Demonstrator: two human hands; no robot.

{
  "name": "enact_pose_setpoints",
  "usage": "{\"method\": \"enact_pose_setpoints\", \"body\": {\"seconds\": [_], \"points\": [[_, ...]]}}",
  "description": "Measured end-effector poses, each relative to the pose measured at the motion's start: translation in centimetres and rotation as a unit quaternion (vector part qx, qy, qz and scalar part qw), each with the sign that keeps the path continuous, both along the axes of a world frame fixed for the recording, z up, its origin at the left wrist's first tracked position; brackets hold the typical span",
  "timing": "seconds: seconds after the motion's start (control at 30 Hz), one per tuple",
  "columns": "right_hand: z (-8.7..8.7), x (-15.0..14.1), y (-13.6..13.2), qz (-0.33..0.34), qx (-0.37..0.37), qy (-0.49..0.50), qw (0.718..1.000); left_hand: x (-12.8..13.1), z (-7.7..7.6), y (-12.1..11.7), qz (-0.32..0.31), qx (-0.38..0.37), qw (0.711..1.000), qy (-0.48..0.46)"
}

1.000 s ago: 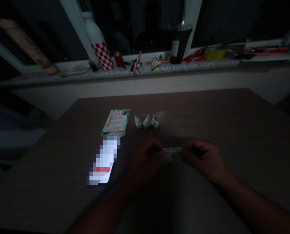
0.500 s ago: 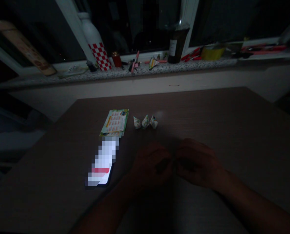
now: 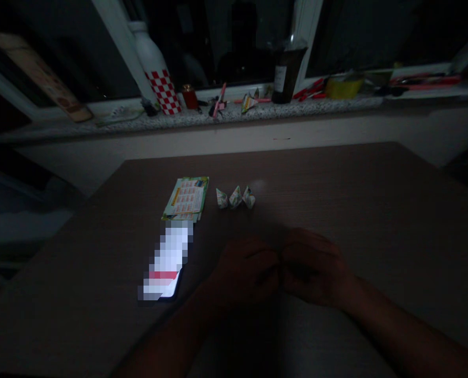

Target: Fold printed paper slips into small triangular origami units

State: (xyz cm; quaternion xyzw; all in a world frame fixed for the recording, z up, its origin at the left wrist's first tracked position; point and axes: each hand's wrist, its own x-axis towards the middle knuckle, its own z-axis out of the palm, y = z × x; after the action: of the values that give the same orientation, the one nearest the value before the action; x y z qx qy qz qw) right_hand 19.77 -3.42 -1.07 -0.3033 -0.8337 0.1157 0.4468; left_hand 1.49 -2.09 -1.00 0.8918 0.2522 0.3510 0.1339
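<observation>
My left hand (image 3: pixel 249 268) and my right hand (image 3: pixel 312 265) meet fingertip to fingertip low over the brown table (image 3: pixel 375 210). Both are closed, with the fingers curled in. Deep shadow hides whatever they pinch between them. Beyond the hands stand three small folded paper pieces in a row: a left one (image 3: pixel 221 198), a middle one (image 3: pixel 236 197) and a right one (image 3: pixel 249 198). A stack of printed calendar cards (image 3: pixel 186 197) lies to their left. Below the stack rests a phone (image 3: pixel 170 260) with a lit, blurred-out screen.
Along the granite windowsill (image 3: pixel 234 111) behind the table stand a white bottle with red checks (image 3: pixel 160 79), a small red jar (image 3: pixel 189 97), a dark cup (image 3: pixel 284 79) and a yellow roll (image 3: pixel 343 86). Pens and a folded paper piece (image 3: pixel 249 101) lie among them.
My hands have drawn closer together, and the small gap between their fingertips has closed. The paper pieces, cards and phone have stayed in place.
</observation>
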Motion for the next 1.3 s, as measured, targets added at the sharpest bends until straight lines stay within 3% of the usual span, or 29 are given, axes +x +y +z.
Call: {"method": "enact_pose_setpoints", "body": {"seconds": [0.4, 0.53, 0.7, 0.8, 0.93, 1.03, 1.17, 1.3], "points": [[0.7, 2.0, 0.5, -0.029, -0.06, 0.028, 0.997, -0.7, 0.5, 0.4, 0.01, -0.043, 0.998, -0.05], [0.9, 2.6, 0.9, -0.049, -0.101, 0.067, 0.991, -1.0, 0.8, 0.4, 0.067, -0.117, 0.985, -0.106], [0.2, 2.1, 0.9, -0.082, -0.163, 0.091, 0.979, -0.7, 0.3, 0.4, 0.135, -0.271, 0.934, -0.188], [-0.4, 1.6, 0.8, -0.074, -0.199, 0.106, 0.971, -0.3, -0.2, 0.4, 0.129, -0.345, 0.901, -0.227], [-0.5, 1.5, 0.9, -0.055, -0.248, 0.137, 0.957, -0.2, -0.2, 0.5, 0.098, -0.382, 0.896, -0.203], [-0.2, 1.8, 1.2, -0.03, -0.267, 0.113, 0.957, -0.6, 0.4, 0.6, 0.076, -0.359, 0.914, -0.171], [-0.2, 2.0, 1.7, 0.018, -0.292, 0.058, 0.955, -1.2, 1.1, 0.9, 0.046, -0.214, 0.975, -0.037], [-1.3, 1.9, 2.3, 0.041, -0.28, -0.041, 0.958, -1.4, 1.0, 1.3, 0.02, -0.145, 0.983, 0.112]]}}
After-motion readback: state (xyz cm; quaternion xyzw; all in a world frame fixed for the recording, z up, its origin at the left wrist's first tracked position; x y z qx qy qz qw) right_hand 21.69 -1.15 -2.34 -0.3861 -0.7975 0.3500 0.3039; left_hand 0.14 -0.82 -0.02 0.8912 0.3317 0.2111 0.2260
